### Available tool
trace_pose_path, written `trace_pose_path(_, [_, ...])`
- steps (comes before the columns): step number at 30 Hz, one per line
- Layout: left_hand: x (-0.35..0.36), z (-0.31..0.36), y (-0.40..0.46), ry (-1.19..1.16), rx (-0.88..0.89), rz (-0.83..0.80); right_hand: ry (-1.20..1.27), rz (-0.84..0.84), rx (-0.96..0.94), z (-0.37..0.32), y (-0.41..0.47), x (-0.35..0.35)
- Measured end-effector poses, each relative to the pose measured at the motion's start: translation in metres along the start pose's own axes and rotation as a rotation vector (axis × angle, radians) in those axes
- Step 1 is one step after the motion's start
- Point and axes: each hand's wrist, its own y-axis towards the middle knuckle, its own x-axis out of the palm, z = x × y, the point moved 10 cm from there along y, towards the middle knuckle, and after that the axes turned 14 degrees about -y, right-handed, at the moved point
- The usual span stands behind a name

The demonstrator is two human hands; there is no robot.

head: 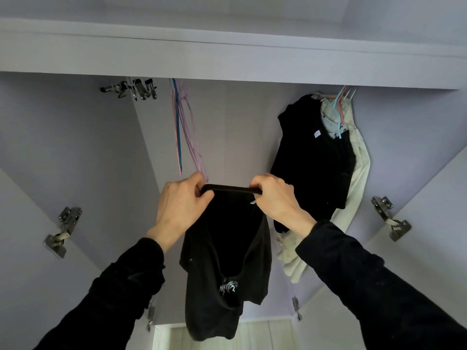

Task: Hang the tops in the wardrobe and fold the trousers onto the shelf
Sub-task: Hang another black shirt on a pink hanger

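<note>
I hold a black top (222, 263) with a small white print up in front of the open wardrobe. My left hand (180, 205) grips the left end of its neckline and my right hand (275, 200) grips the right end, stretching the collar band flat between them. The rest of the top hangs down loosely below my hands. Empty pink and blue hangers (183, 127) dangle from above, just behind and above my left hand. To the right hang a black garment (310, 157) and pale tops (358, 160) on hangers.
Metal clip hangers (134, 90) hang at the upper left. The wardrobe doors stand open on both sides, with hinges (62, 232) left and hinges (390, 218) right. A pale shelf or floor (262, 334) shows at the bottom.
</note>
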Motion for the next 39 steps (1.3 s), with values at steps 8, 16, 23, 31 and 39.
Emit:
trace_pose_path(8, [-0.028,-0.017,0.006,-0.122,-0.119,0.13,-0.099,-0.073,0.039,0.021,0.007,0.042])
trace_pose_path(16, [-0.057,-0.08,0.004,-0.026,-0.294,0.074,0.201,-0.044,0.01,0.025,0.033,0.016])
trace_pose_path(23, [-0.082,-0.115,-0.001,0.017,-0.447,0.089,-0.028,-0.106,-0.037,0.011,0.047,0.039])
trace_pose_path(31, [-0.081,-0.12,0.001,-0.152,-0.51,0.018,0.146,-0.379,-0.065,-0.009,0.068,0.063])
trace_pose_path(39, [-0.064,-0.093,0.009,-0.257,-0.429,-0.107,0.858,-0.443,0.074,-0.069,0.102,0.064])
